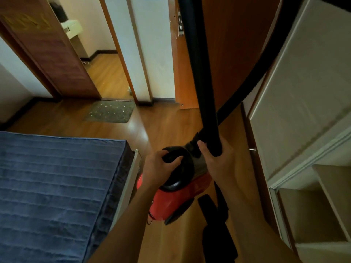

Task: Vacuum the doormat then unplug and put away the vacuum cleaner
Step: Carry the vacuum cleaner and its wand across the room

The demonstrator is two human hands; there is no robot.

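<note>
A red canister vacuum cleaner [171, 202] with a black handle hangs above the wooden floor between the bed and the wardrobe. My left hand [157, 168] is shut on its black carry handle. My right hand [216, 160] grips the lower end of the black rigid tube [201, 73], which stands nearly upright and runs out of the top of the view. A black ribbed hose [256, 78] curves from the vacuum up to the right. The grey-green doormat [111, 111] lies on the floor in front of the open doorway, speckled with small light bits.
A bed with a blue quilted cover [57, 186] fills the lower left. A white wardrobe with open shelves [307, 168] stands on the right. A brown door [49, 54] stands open at the left; another wooden door [233, 54] is behind the tube. A black floor nozzle [214, 221] lies below the vacuum.
</note>
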